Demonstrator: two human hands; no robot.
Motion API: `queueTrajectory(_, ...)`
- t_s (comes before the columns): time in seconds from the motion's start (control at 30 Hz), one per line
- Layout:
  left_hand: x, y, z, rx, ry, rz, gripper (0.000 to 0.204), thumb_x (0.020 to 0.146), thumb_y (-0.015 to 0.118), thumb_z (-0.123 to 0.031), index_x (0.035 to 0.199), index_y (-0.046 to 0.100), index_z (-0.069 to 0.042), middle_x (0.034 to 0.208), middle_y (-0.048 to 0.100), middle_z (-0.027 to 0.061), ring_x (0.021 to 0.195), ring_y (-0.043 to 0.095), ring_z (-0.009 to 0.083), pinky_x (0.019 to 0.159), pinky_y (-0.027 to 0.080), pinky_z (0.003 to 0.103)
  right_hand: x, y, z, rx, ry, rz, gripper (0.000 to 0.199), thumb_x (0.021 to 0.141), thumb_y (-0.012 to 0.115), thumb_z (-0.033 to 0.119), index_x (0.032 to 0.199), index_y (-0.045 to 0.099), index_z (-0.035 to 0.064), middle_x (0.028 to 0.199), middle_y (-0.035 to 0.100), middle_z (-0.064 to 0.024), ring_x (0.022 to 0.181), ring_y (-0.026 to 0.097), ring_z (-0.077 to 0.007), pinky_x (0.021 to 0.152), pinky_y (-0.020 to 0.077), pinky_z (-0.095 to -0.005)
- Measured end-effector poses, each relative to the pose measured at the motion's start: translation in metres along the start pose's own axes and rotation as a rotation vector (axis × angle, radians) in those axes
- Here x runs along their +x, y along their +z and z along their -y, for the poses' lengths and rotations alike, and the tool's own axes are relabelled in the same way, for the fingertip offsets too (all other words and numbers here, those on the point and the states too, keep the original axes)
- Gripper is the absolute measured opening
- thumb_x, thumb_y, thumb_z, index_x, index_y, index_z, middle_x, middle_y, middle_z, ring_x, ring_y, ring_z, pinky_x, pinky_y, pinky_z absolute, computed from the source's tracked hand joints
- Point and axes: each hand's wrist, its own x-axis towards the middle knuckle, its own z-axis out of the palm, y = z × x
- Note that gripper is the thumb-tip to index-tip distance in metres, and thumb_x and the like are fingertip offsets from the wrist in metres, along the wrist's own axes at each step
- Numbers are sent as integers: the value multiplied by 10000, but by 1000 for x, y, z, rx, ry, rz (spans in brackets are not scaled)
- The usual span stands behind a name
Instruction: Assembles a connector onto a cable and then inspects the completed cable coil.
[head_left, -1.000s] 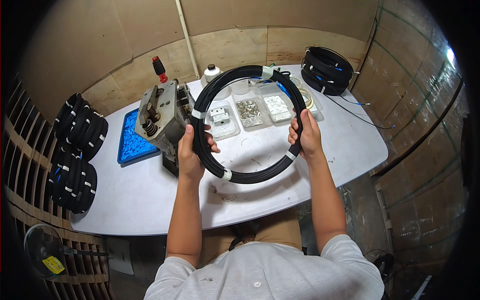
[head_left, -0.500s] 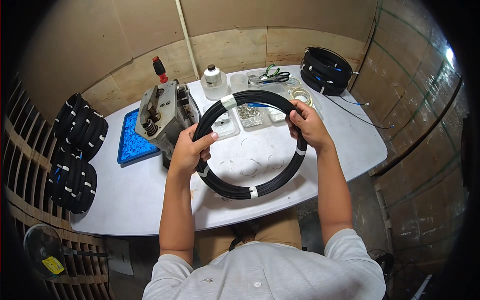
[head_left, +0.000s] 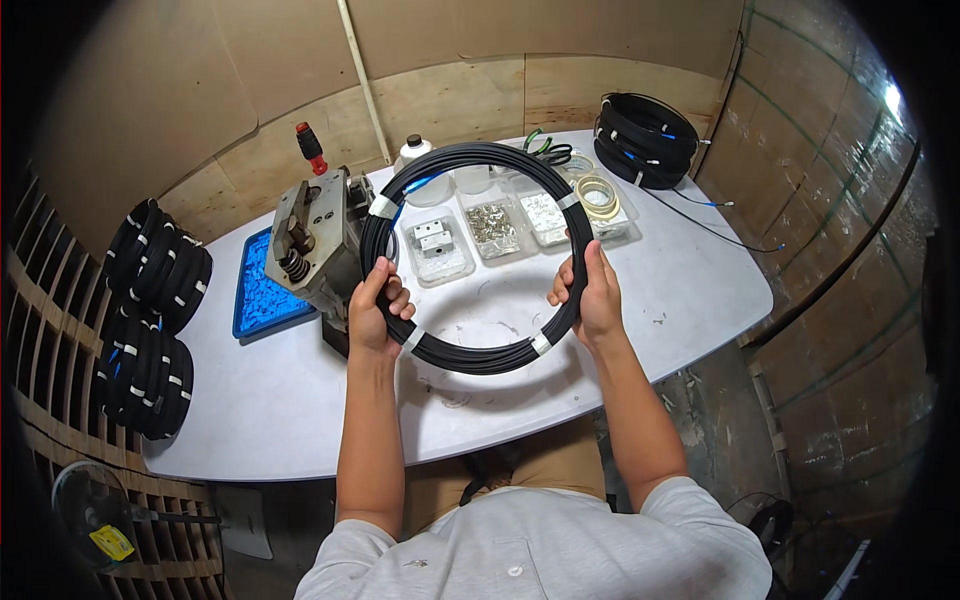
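Observation:
A coil of black cable, bound with several white tape bands, is held up over the white table. My left hand is closed round its left side, thumb on the near face and fingers curled through the ring. My right hand grips the opposite side, its fingertips showing inside the ring. At the coil's upper left a blue connector end shows. Through and beyond the ring are clear trays: one with white blocks, one with small metal parts, and one with tape rolls on top.
A metal bench press stands left of the coil, beside a blue tray of small blue pieces. More black coils are stacked at the left edge and back right. Behind the coil are a white bottle and scissors.
The coil has moved slightly up and away from me and turned counterclockwise, its tape bands shifting round. Both hands now grip lower on its sides. The blue connector has come into view.

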Motion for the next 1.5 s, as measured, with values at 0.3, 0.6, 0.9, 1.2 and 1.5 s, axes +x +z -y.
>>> queueTrajectory(0.3, -26, 39, 17, 295, 215, -75, 288, 978, 617, -307, 1007, 550, -29, 694, 487, 12, 533, 485, 104, 501, 460, 266, 21, -25, 1, 85, 21, -103, 355, 1047, 430, 404, 1077, 513, 60, 815, 519, -38, 644, 469, -107, 523, 418, -242)
queueTrajectory(0.6, -18, 29, 6, 346, 310, -10, 543, 1053, 417, -350, 1518, 282, -105, 1033, 662, 210, 707, 694, 197, 629, 588, 298, 13, -17, 18, -39, 2, -79, 577, 984, 388, 221, 1545, 256, 195, 950, 530, -88, 681, 515, -151, 580, 478, -283)
queueTrajectory(0.9, -16, 5, -31, 451, 76, 42, 596, 1012, 417, -509, 1192, 587, 33, 800, 716, 132, 559, 666, 130, 485, 545, 230, 10, -48, 37, -572, -148, 244, 590, 920, 615, 359, 1387, 481, 24, 912, 582, -13, 760, 545, -100, 634, 463, -281)
queueTrajectory(1.2, -21, 10, -16, 786, 136, 44, 324, 916, 717, -324, 935, 679, -3, 703, 611, -4, 567, 510, 57, 511, 390, 197, 26, -33, 17, -470, -417, -119, 444, 1023, 483, 469, 1074, 602, 44, 848, 531, -26, 718, 540, -128, 617, 465, -279)
queueTrajectory(1.5, -12, 30, 3, 278, 173, -116, 339, 1034, 467, -433, 950, 470, -104, 714, 485, 17, 525, 479, 96, 475, 442, 271, 4, -10, 16, 33, -20, -20, 292, 1054, 407, 398, 1053, 444, 108, 820, 481, -34, 617, 485, -121, 545, 447, -278)
